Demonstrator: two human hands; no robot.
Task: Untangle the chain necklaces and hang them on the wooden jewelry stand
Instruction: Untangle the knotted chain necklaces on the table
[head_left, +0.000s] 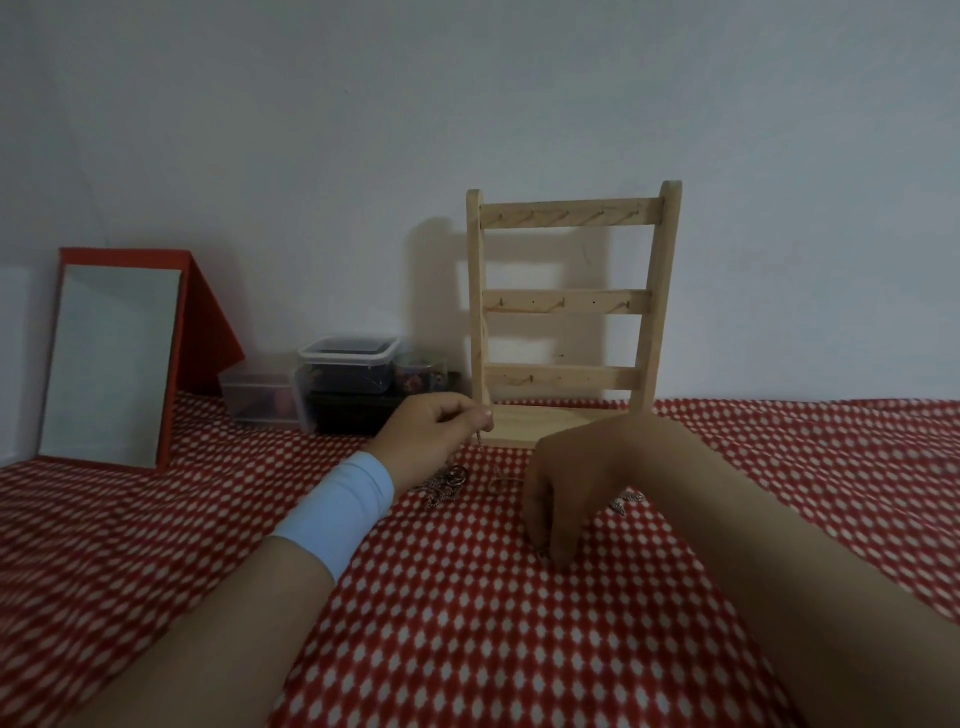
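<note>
Both hands at the chains, stand bare

Just in front of the pale wooden ladder-shaped jewelry stand (569, 306), both hands work over the red cloth with white dots (467, 623) that covers the bench. The left hand (434, 434), with a light blue band on its wrist, is raised just before the stand's base; its fingers (480, 415) are pinched closed on a thin metal chain (479, 435) that hangs down from them. Below that hand, a tangled heap of metal chain necklaces (441, 483) lies on the cloth. The right hand (576, 488) reaches down to the cloth in front of the stand, fingers curled with their tips at the fabric; whether they grip anything I cannot tell. A small metal piece (628, 503) lies just beside this hand. The stand's three rails with pegs carry nothing. Left of the stand sit clear plastic boxes (332, 379), and farther left a red-framed mirror (114, 358) leans upright.
</note>
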